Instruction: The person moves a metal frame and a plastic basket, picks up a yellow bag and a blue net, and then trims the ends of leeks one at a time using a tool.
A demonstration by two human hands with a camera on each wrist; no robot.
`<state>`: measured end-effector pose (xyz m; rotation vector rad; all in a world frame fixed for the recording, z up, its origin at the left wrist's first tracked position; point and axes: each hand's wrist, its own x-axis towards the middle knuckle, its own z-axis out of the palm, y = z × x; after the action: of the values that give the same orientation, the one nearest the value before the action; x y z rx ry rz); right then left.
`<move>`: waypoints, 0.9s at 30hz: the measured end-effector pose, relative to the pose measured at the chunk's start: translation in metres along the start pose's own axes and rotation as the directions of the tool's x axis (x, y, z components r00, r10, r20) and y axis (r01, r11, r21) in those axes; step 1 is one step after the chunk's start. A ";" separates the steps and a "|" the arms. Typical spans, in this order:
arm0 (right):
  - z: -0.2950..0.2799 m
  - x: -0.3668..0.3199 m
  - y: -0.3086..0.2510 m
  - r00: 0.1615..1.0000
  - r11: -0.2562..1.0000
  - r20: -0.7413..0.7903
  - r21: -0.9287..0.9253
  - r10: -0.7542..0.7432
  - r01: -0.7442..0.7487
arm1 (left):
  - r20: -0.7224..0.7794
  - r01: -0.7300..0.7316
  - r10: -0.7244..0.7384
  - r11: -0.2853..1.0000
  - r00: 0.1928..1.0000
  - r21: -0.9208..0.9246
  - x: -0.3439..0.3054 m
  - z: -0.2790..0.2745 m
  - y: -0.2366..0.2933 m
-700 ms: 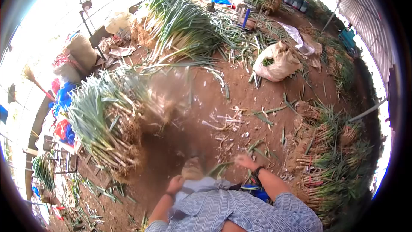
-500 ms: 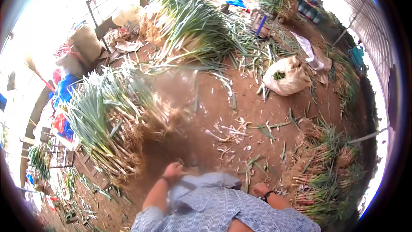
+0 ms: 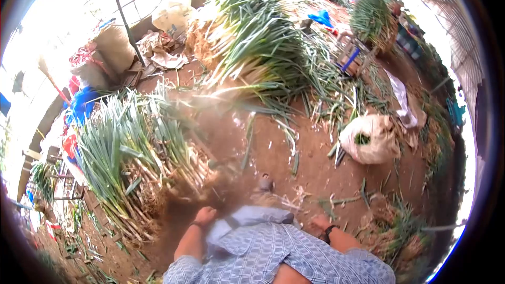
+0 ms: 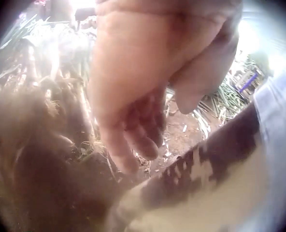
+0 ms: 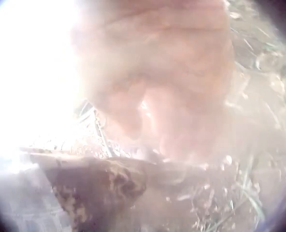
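Your left hand [image 3: 204, 214] hangs empty, fingers loosely curled, just beside the brown rooty ends of the pile of green-leaved spring onions [image 3: 129, 152]. Best to take stalks low, by the roots. Your right hand [image 3: 320, 222], well apart from that pile, is too blurred to judge.

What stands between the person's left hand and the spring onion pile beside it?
Nothing solid visible. The left hand hangs empty beside the spring onion pile; only bare soil and brown dust lie between them.
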<state>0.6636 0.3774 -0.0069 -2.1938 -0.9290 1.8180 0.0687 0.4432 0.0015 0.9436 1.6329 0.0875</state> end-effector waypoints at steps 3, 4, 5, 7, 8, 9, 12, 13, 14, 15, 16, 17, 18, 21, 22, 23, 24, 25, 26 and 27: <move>-0.097 0.152 -0.083 0.955 0.863 -0.099 -0.462 -0.279 0.204 | -0.086 0.067 -0.075 0.993 0.993 -0.097 0.017 0.002 0.045; -0.096 0.109 -0.202 0.935 0.901 -0.213 -0.393 -0.283 0.183 | -0.117 0.080 -0.094 0.990 0.989 -0.115 0.019 0.002 0.060; -0.124 0.180 -0.217 0.930 0.915 -0.178 -0.310 -0.322 0.257 | -0.174 0.001 -0.023 0.992 0.984 -0.125 0.022 0.001 0.076; -0.137 0.192 -0.353 0.834 0.756 -0.177 -0.547 -0.523 0.358 | -0.194 -0.008 -0.029 0.982 0.981 -0.187 0.026 -0.008 0.121; -0.146 0.234 -0.394 0.799 0.745 -0.115 -0.457 -0.590 0.485 | -0.213 -0.021 -0.027 0.975 0.977 -0.220 0.036 -0.016 0.139; -0.148 0.250 -0.445 0.756 0.675 -0.101 -0.538 -0.646 0.505 | -0.226 -0.082 0.029 0.970 0.974 -0.228 0.054 -0.019 0.143; -0.116 0.295 -0.575 0.737 0.618 -0.017 -0.558 -0.676 0.554 | -0.234 -0.042 0.018 0.994 0.972 -0.099 0.107 -0.037 0.167; -0.099 0.300 -0.605 0.753 0.618 0.007 -0.566 -0.658 0.546 | -0.193 0.011 -0.011 1.000 0.981 -0.004 0.122 -0.050 0.185; -0.082 0.300 -0.637 0.767 0.616 0.028 -0.576 -0.642 0.537 | -0.187 0.001 -0.005 1.000 0.982 -0.022 0.147 -0.054 0.187; -0.070 0.313 -0.667 0.776 0.612 0.045 -0.587 -0.629 0.530 | -0.225 -0.055 0.049 0.998 0.973 -0.021 0.181 -0.060 0.187; -0.061 0.339 -0.683 0.773 0.580 0.089 -0.608 -0.628 0.541 | -0.263 -0.109 0.100 0.994 0.960 -0.021 0.216 -0.066 0.184; -0.049 0.360 -0.700 0.787 0.568 0.105 -0.634 -0.608 0.524 | -0.328 -0.206 0.152 0.969 0.933 -0.136 0.247 -0.073 0.181; -0.040 0.380 -0.714 0.804 0.549 0.129 -0.668 -0.580 0.503 | -0.277 -0.137 0.114 0.988 0.954 -0.066 0.264 -0.095 0.198; -0.019 0.441 -0.748 0.760 0.356 0.263 -0.762 -0.594 0.541 | -0.214 -0.225 0.208 0.973 0.954 -0.054 0.264 -0.203 0.303; -0.006 0.462 -0.759 0.794 0.360 0.247 -0.789 -0.555 0.497 | -0.151 -0.232 0.216 0.967 0.965 -0.100 0.289 -0.198 0.285; 0.002 0.491 -0.761 0.769 0.383 0.248 -0.752 -0.590 0.536 | -0.095 -0.149 0.130 0.962 0.987 -0.229 0.280 -0.216 0.307; 0.020 0.497 -0.779 0.825 0.462 0.233 -0.735 -0.516 0.497 | -0.227 -0.250 0.210 0.954 0.951 -0.167 0.327 -0.150 0.239; 0.028 0.517 -0.790 0.803 0.383 0.320 -0.750 -0.502 0.539 | -0.356 -0.327 0.317 0.944 0.879 0.034 0.342 -0.132 0.230; 0.030 0.548 -0.789 0.781 0.338 0.347 -0.756 -0.519 0.560 | -0.063 -0.212 0.206 0.972 0.977 -0.102 0.328 -0.159 0.260; 0.031 0.556 -0.815 0.779 0.331 0.359 -0.755 -0.514 0.566 | -0.092 -0.256 0.247 0.961 0.965 -0.104 0.339 -0.147 0.265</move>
<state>0.3810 1.3192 -0.0905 -1.7093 -2.6210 1.1479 0.0876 0.8901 -0.0820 1.0660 1.5540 0.3933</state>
